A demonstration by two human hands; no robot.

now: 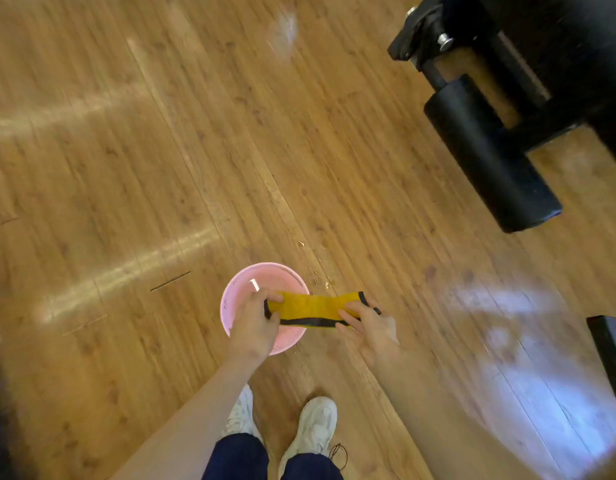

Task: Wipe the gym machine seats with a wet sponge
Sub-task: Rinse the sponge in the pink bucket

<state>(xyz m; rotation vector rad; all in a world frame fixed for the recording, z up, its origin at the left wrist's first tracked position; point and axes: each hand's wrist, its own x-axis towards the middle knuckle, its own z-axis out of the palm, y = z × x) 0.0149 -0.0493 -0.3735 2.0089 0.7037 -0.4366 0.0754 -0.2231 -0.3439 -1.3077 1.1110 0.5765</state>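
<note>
Fingers (275,299) of our left hand (254,323) and right hand (369,323) pinch the sponge (313,308) over the basin (237,289)

Gym (padded machine roller (490,154), wood floor (161,133))

Both bare forearms reach forward and down from the near edge. The left hand (256,323) is knuckles up, its fingers and thumb curled in a grip on the left end of the sponge (313,308). The right hand (367,325) is palm up, fingers pinching the right end. Below stand two legs in dark trousers and white shoes (315,427).
</note>
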